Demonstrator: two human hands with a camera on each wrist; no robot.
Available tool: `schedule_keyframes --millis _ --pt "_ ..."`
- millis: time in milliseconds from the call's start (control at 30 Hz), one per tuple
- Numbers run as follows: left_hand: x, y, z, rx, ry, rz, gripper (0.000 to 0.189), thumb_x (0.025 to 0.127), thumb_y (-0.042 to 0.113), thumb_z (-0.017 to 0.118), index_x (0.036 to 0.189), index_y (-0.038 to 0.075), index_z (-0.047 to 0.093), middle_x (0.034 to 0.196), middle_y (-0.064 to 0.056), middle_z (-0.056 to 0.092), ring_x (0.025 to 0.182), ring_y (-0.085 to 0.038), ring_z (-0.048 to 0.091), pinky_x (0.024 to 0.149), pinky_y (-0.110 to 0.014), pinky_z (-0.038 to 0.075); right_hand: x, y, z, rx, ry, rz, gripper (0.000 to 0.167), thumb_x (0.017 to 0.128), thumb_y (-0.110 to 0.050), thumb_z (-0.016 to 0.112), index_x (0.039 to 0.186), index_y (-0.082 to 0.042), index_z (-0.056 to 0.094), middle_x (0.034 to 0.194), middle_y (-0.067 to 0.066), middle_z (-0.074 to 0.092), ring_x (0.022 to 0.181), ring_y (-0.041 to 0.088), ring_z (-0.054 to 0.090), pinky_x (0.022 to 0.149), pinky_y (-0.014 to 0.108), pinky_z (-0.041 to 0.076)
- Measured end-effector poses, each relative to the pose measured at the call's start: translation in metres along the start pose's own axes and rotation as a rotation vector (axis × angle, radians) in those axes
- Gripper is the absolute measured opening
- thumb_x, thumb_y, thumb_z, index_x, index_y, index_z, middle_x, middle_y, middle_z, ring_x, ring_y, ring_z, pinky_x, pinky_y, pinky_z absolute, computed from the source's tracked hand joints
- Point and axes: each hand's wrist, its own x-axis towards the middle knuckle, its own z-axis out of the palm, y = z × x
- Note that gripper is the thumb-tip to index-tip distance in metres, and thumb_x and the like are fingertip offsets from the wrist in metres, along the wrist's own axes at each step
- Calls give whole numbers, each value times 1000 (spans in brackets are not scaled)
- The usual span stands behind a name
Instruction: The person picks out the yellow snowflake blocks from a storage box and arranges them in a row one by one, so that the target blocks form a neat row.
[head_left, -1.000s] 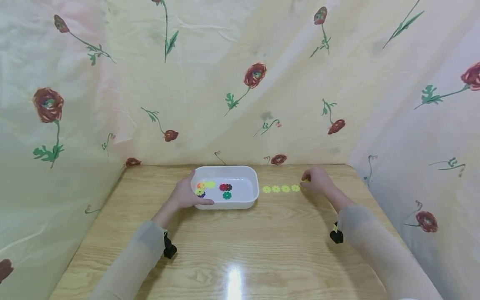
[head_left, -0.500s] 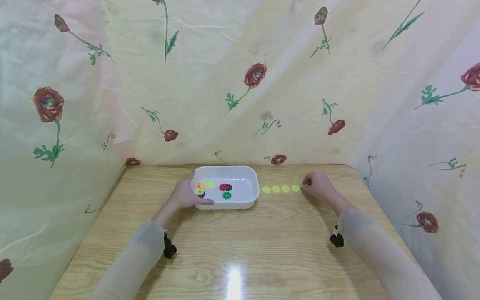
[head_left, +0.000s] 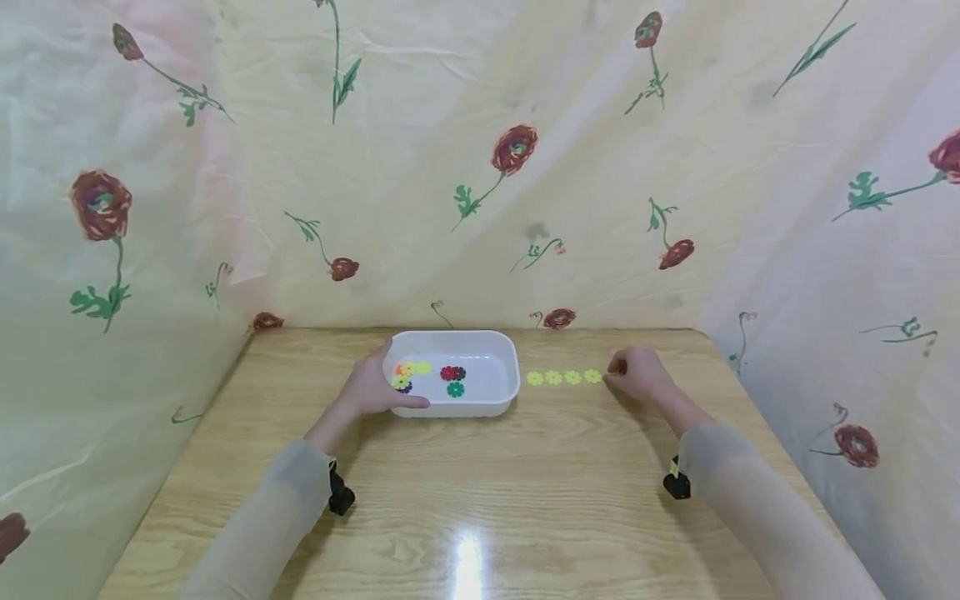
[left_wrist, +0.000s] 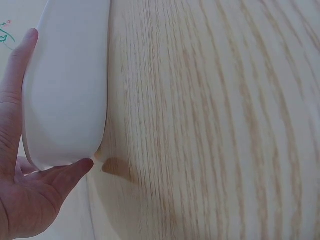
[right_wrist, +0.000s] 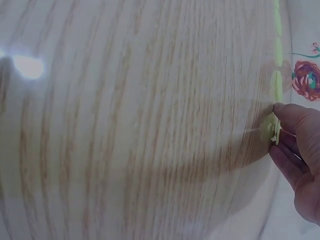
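A white plastic tub [head_left: 491,408] stands near the back of the table, with several flower-shaped plastic pieces inside, among them a green one [head_left: 455,389] and a red one [head_left: 447,373]. My left hand [head_left: 369,387] grips the tub's left end, thumb along the front wall and fingers at the back. Right of the tub, several yellow-green flower pieces [head_left: 553,377] lie in a straight row. At the row's right end, my right hand [head_left: 642,372] pinches another yellow-green flower piece [right_wrist: 276,135] between thumb and fingers, mostly hidden in the head view and at table level in the right wrist view.
The wood-grain table [head_left: 480,483] ends at a flower-printed cloth [head_left: 420,167] behind and at both sides. A bright light reflection [head_left: 468,567] lies at the front. A small black wrist camera [head_left: 677,483] hangs at each cuff.
My right hand has come slightly down and right with its yellow-green flower piece. My left hand and the tub stay in place; the head view shifts a little.
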Motion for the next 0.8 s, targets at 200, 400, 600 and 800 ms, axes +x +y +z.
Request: schedule_keyframes --millis 200,400,600,800 --pt "0 -5 -1 9 11 5 140 68 54 98 170 5 17 161 -19 48 134 -35 53 117 -59 45 3 -3 2 4 -13 3 16 92 -15 78 94 1 76 90 15 76 82 27 69 83 52 60" --pt "11 -1 6 13 -1 16 145 64 57 100 170 5 16 161 -17 48 134 -33 54 119 -57 43 -5 9 -2 5 -35 19 18 93 -19 78 94 -1 76 91 15 77 84 29 70 83 53 59" --pt "11 4 5 -6 -8 -4 143 66 54 100 171 7 16 162 -17 47 134 -34 53 119 -57 43 1 9 -18 29 -49 20 21 95 -22 77 97 -1 78 95 16 78 84 27 69 78 47 57" --pt "3 -2 -1 -16 -2 -27 141 67 52 100 171 9 16 163 -17 46 136 -35 52 119 -59 43 30 -20 -36 -15 -1 -59 18 96 -18 75 97 0 79 94 18 78 82 29 68 77 51 55"
